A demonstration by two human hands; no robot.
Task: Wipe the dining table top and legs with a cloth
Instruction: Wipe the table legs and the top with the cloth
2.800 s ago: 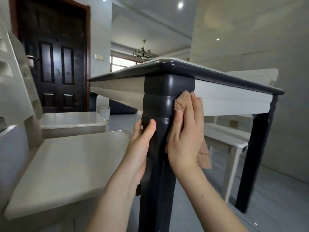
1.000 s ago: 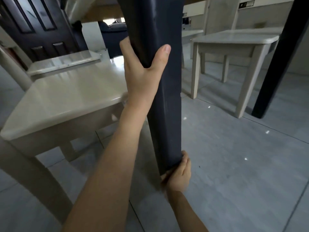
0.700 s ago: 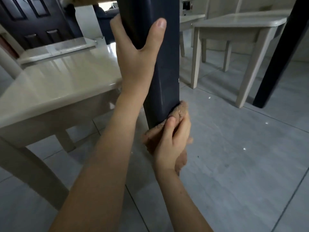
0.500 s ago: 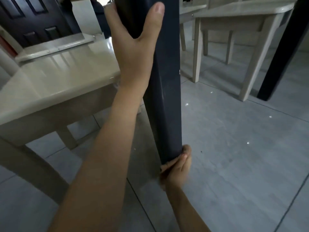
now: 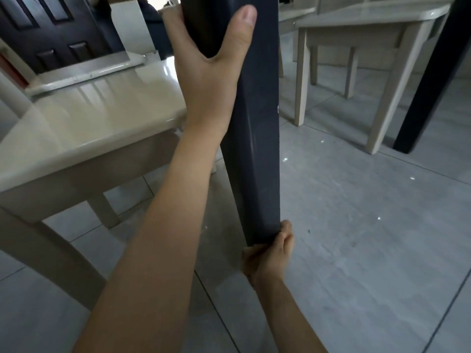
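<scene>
The dark table leg [image 5: 254, 149] runs down the middle of the head view to the floor. My left hand [image 5: 209, 70] grips it high up, thumb on the front face and fingers round the far side. My right hand [image 5: 270, 253] is wrapped round the foot of the leg at floor level. The cloth is almost fully hidden under that hand; I cannot make it out clearly. A second dark table leg [image 5: 428, 80] stands at the far right. The table top is out of view.
A cream chair [image 5: 76, 138] stands close on the left, its seat edge touching my left forearm. A second cream chair [image 5: 356, 31] stands behind on the right. Grey floor tiles [image 5: 369, 238] spread to the right. A dark door [image 5: 51, 29] is at the upper left.
My right hand went from the top of the leg down to its foot, came halfway up with the cloth showing, then dropped to the foot again. My left hand has kept its grip.
</scene>
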